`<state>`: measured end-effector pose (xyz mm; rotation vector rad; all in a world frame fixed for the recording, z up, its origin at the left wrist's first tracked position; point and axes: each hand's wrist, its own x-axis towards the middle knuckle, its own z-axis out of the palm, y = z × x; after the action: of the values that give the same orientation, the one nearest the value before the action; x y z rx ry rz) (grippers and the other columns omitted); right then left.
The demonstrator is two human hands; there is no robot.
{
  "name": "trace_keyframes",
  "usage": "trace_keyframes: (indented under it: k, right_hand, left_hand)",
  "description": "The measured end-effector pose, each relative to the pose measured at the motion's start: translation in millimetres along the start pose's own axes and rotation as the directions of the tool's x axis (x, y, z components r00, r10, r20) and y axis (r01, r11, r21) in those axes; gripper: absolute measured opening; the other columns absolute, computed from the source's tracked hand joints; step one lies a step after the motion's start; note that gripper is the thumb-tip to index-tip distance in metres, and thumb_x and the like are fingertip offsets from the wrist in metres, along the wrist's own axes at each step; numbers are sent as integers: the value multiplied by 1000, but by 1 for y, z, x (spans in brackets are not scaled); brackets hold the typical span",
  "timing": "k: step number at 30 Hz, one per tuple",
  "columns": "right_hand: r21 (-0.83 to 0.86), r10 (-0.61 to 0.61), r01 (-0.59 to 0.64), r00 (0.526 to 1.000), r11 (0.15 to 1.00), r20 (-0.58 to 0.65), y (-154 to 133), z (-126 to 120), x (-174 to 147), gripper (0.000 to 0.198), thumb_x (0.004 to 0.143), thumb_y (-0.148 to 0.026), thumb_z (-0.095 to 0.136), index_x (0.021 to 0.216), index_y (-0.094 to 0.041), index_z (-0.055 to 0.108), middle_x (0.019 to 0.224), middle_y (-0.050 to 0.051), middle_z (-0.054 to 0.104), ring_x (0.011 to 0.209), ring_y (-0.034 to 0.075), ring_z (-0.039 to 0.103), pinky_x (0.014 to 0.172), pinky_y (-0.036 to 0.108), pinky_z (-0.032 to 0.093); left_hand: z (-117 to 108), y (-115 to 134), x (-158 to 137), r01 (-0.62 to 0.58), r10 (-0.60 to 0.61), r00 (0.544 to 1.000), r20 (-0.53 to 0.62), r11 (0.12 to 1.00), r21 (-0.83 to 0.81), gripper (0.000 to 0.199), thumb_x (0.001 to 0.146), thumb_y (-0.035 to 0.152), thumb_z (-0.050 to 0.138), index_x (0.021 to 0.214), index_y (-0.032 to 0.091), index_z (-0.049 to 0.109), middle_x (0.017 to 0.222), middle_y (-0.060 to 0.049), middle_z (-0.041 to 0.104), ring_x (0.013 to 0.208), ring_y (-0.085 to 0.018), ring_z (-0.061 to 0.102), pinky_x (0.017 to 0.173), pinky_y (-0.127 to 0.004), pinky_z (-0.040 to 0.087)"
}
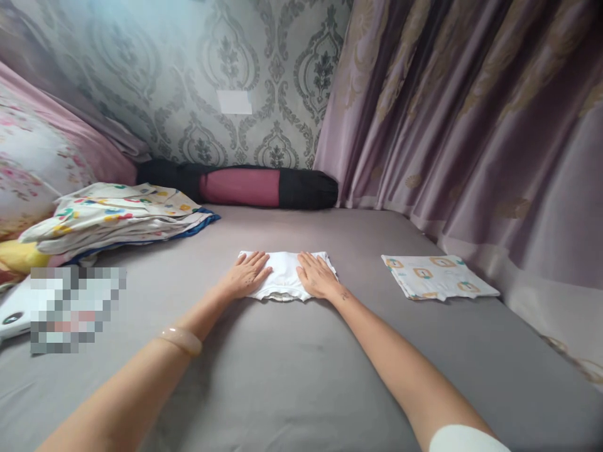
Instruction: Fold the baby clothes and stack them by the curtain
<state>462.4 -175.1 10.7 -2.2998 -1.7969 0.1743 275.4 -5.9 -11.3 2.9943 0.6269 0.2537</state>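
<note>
A white folded garment (284,273) lies flat on the grey bed sheet (292,364) in front of me, its neckline-like curved edge towards me. Flat on its left side rests my left hand (247,274), fingers stretched out. My right hand (318,275) presses on the right side the same way, palm down and fingers extended. Neither hand grips anything. Off to the right is a folded white cloth (440,276) with an orange animal print, apart from both hands.
At the left sits a heap of colourful printed clothes (127,213), near a white object (28,307) and a pixelated area. A black and maroon bolster (240,186) lies along the patterned wall. Purple curtains (443,113) hang down the right side.
</note>
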Motion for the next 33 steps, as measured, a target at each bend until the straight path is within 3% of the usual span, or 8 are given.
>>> trace_keyframes:
  k: [7,13,17,25,29,33]
  right_hand:
    - [-36,23,-24,999,999,-37,-3,1,-2,59,98,-35,20,149,-8,32,156,11,30,145,19,23,119,39,10]
    - [-91,185,-201,970,975,-157,-5,3,-5,61,97,-36,26,148,-4,31,158,16,21,147,26,15,118,46,5]
    - [-81,268,-279,956,957,-122,-6,5,-4,64,97,-39,27,147,0,32,156,20,24,146,30,17,117,48,10]
    - [-38,270,-271,963,962,-21,0,-5,-3,64,98,-39,22,149,-1,29,158,17,22,147,28,15,118,44,12]
    - [-49,277,-279,960,959,-43,13,-14,-11,63,99,-37,19,151,-2,23,160,14,14,148,24,10,119,45,8]
    - [-57,271,-271,962,961,-17,21,-12,-19,64,98,-37,19,151,-2,22,159,14,16,148,24,13,119,44,8]
  left_hand:
    - [0,3,-1,14,-14,1000,-4,1000,11,60,99,50,21,145,17,40,151,-12,40,142,-26,31,115,-50,22]
    - [-3,8,-5,137,-130,987,-96,988,72,61,97,54,24,140,17,46,150,-16,40,142,-30,29,115,-51,21]
    - [-3,9,-5,171,-167,985,-45,981,96,64,97,56,24,142,13,41,151,-18,38,142,-32,28,114,-50,23]
    - [-11,3,-3,159,-159,986,52,987,12,60,98,51,25,145,16,38,153,-17,35,144,-31,24,113,-51,24]
    - [-17,-12,-11,210,-207,976,69,977,-24,61,98,52,24,148,18,33,157,-16,27,147,-29,19,115,-54,17]
    - [-13,-25,-20,230,-222,968,116,972,-57,68,97,56,18,152,16,25,159,-13,21,148,-25,16,117,-51,13]
